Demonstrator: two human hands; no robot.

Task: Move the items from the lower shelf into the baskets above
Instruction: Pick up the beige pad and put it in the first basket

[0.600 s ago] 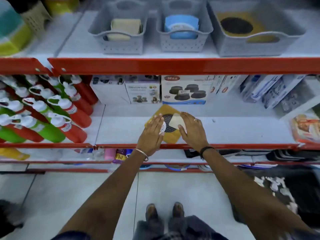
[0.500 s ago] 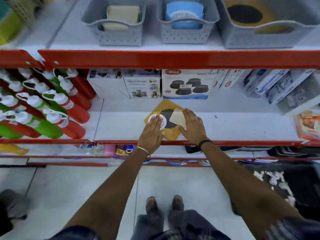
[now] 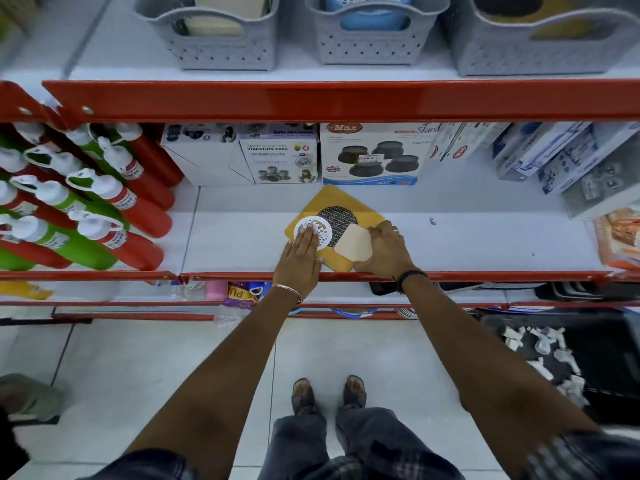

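A yellow card with a black mesh disc lies near the front of the lower shelf. On it sit a round white patterned disc and a cream square pad. My left hand lies flat with its fingertips on the round disc. My right hand grips the cream pad by its right edge. Three grey baskets stand on the shelf above: the left one holds a cream pad, the middle one something blue, the right one a yellow card.
A red shelf rail runs between the two shelves. Red and green bottles lie at the left. Product boxes line the back of the lower shelf, with more boxes at the right. My feet stand on the tiled floor.
The camera has tilted down and closer. My left hand now lies flat on the round disc. My right hand has closed around the cream pad's edge.
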